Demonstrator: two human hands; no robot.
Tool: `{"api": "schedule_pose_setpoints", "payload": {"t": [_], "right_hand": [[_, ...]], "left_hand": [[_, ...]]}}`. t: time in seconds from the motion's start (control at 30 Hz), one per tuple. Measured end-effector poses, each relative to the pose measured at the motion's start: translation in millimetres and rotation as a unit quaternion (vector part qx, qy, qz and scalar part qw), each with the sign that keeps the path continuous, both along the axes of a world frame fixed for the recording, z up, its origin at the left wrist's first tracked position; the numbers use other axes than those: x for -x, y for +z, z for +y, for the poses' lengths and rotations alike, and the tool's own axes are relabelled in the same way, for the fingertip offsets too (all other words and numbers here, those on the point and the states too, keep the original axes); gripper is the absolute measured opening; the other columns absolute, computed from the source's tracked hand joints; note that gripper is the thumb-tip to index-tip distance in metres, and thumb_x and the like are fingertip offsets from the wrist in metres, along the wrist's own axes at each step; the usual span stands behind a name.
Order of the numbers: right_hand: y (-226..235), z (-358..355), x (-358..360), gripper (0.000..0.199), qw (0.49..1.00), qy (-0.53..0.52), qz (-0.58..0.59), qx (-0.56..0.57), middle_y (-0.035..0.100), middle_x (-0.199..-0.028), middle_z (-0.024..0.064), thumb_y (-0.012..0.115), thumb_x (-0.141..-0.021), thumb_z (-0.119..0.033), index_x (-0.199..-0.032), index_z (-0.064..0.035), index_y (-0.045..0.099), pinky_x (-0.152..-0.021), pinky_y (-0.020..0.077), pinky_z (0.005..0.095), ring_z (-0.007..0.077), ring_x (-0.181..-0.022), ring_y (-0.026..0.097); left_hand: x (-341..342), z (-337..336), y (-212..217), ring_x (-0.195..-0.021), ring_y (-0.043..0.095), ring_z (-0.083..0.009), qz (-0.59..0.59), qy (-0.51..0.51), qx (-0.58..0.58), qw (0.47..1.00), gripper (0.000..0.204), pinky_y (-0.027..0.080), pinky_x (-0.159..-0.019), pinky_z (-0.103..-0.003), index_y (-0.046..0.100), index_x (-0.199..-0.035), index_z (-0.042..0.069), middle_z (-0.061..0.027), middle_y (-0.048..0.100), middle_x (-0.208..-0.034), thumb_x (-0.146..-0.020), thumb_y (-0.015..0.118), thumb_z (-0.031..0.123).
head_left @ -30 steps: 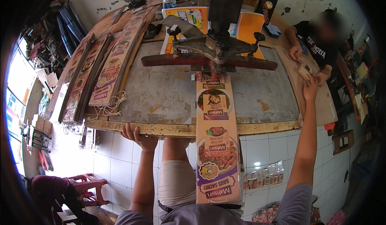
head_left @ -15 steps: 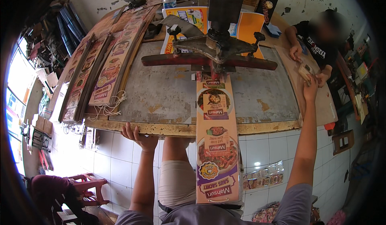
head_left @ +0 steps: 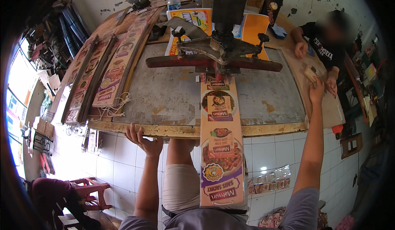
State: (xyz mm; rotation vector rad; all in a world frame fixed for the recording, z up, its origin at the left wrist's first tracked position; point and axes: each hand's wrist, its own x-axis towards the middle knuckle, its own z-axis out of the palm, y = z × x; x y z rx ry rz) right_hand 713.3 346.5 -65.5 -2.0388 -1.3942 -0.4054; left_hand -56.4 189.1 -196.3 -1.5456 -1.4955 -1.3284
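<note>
My left hand point(head_left: 146, 142) rests against the table's worn wooden front edge point(head_left: 177, 131), its fingers apart and reaching up over it. Stretched out to the right, my right hand point(head_left: 317, 91) has its fingers on the near end of a small tan block point(head_left: 312, 72) on the brown board. Between my arms, a long stack of printed sachet strips point(head_left: 222, 164) lies under the cast-metal press head point(head_left: 222, 51) and juts over the front edge toward me. A cord loop shows at its near end.
More printed strips point(head_left: 109, 80) with white strings lie in stacks at the left. Orange and yellow printed sheets point(head_left: 255, 32) are behind the press. Across the right corner sits a co-worker point(head_left: 329, 51), hands near the block. A red stool point(head_left: 88, 193) stands lower left.
The co-worker's hands have drawn away from the tan block, which my right hand still touches. My left hand stays at the table edge.
</note>
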Motion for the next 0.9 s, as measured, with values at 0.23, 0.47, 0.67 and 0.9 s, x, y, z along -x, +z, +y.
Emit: {"api": "schedule_pose_setpoints", "payload": {"t": [0.23,0.47,0.67,0.9], "right_hand": [[-5.5,2.0,1.8,0.044,0.999,0.024,-0.022,-0.028,0.057,-0.149,0.0216,0.071,-0.101,-0.013,-0.145,-0.0122,0.063,-0.12,0.0429,0.0492,0.0429,-0.142,0.052],[-0.3,-11.5,19.9,0.046,0.995,-0.005,-0.095,-0.027,0.052,-0.153,0.0277,0.068,-0.102,-0.013,-0.146,-0.0043,0.06,-0.12,0.0415,0.0505,0.0472,-0.144,0.049],[11.6,-68.1,148.1,0.05,0.987,0.142,-0.069,-0.003,0.045,-0.161,0.0239,0.072,-0.102,-0.016,-0.149,-0.0047,0.059,-0.123,0.0374,0.05,0.0451,-0.149,0.044],[26.5,-173.3,329.8,0.037,0.923,0.38,0.048,-0.03,0.058,-0.154,0.0129,0.068,-0.107,-0.03,-0.136,-0.0076,0.069,-0.124,0.0348,0.0531,0.0358,-0.147,0.05]], "left_hand": [[-3.8,-13.7,14.0,-0.158,0.026,-0.0513,-0.008,-0.017,0.048,0.999,0.075,0.016,-0.129,-0.072,0.039,-0.152,0.012,-0.0222,0.04,-0.165,-0.088,0.077,0.024],[-5.6,-20.6,22.0,-0.155,0.033,-0.0506,-0.017,-0.028,0.07,0.997,0.072,0.019,-0.129,-0.071,0.046,-0.149,0.01,-0.0212,0.044,-0.164,-0.084,0.074,0.02],[-5.9,-28.4,28.3,-0.159,0.028,-0.0484,-0.026,-0.045,0.094,0.994,0.08,0.013,-0.131,-0.072,0.042,-0.154,0.011,-0.0199,0.041,-0.166,-0.082,0.076,0.016],[-39.3,-42.3,42.1,-0.159,0.035,-0.046,0.023,0.003,0.083,0.996,0.07,0.015,-0.131,-0.067,0.052,-0.149,0.011,-0.0202,0.045,-0.168,-0.085,0.079,0.024]]}}
